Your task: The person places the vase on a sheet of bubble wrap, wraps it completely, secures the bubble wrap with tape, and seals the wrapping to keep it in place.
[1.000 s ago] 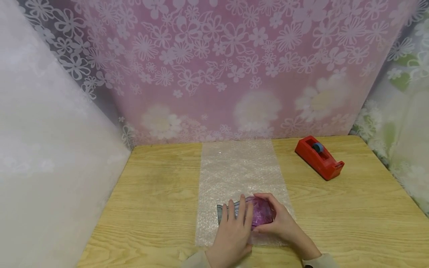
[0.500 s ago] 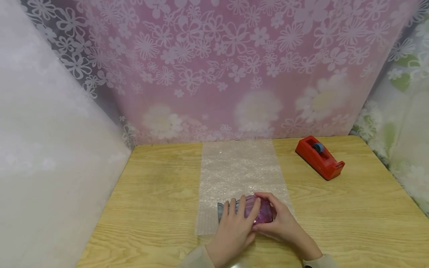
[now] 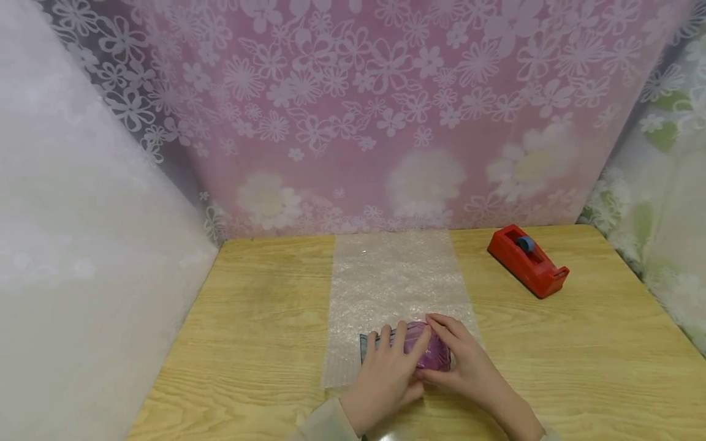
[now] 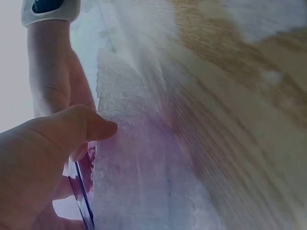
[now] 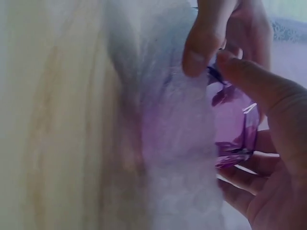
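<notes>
A purple glass vase (image 3: 437, 355) with a bluish-grey flared end lies on its side on a sheet of bubble wrap (image 3: 397, 275) in the head view. My left hand (image 3: 386, 373) grips it, with fingers over its top. In the left wrist view the left thumb (image 4: 100, 128) presses the wrap's near edge against the vase. At the wide purple end my right hand (image 3: 469, 364) holds the vase, with its fingers on the far side and thumb on the near side. The right wrist view shows faceted purple glass above the edge of the wrap (image 5: 184, 129).
A red tape dispenser (image 3: 527, 262) with a blue roll stands at the back right of the wooden table (image 3: 259, 318). A pink flowered curtain (image 3: 342, 122) hangs along the table's back edge, with pale sheets at both sides.
The wrap's near edge has come up off the table against the vase. My left forefinger has spread toward the purple end. The right fingers have shifted slightly on the vase.
</notes>
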The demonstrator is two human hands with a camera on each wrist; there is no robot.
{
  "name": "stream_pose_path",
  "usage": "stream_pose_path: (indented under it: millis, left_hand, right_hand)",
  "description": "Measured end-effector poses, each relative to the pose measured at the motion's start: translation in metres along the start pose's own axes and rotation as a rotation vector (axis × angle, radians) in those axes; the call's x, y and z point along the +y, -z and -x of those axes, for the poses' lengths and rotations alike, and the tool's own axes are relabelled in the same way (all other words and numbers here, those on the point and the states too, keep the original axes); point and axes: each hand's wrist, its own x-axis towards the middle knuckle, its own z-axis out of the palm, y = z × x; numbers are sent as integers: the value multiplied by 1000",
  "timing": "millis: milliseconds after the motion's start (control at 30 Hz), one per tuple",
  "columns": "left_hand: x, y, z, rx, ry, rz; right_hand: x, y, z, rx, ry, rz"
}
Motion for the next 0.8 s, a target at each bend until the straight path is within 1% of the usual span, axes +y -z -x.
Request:
stream_pose_path:
  millis: [100,167,267,367,500,600,667,800]
  left_hand:
    - [-1,0,0,-4,-3,14]
    - [-2,-1,0,-2,-7,17]
    - [-5,-1,0,2,-17,23]
    - [-8,-1,-1,1,-32,30]
    - [-10,-1,-2,-3,-51,38]
    - [-11,-1,-2,5,-59,44]
    - [-12,-1,-3,4,-59,50]
    - [-15,0,-5,-23,-62,76]
  right_hand:
    - [-5,5,0,3,9,61]
    - [-8,8,0,-14,11,85]
    - [-13,14,3,-66,36,147]
    - [-17,19,5,-129,52,186]
    - [-21,20,7,-181,31,198]
    - [-21,17,7,-185,17,214]
    - [-20,14,7,-171,21,227]
    - [-16,11,6,-91,70,248]
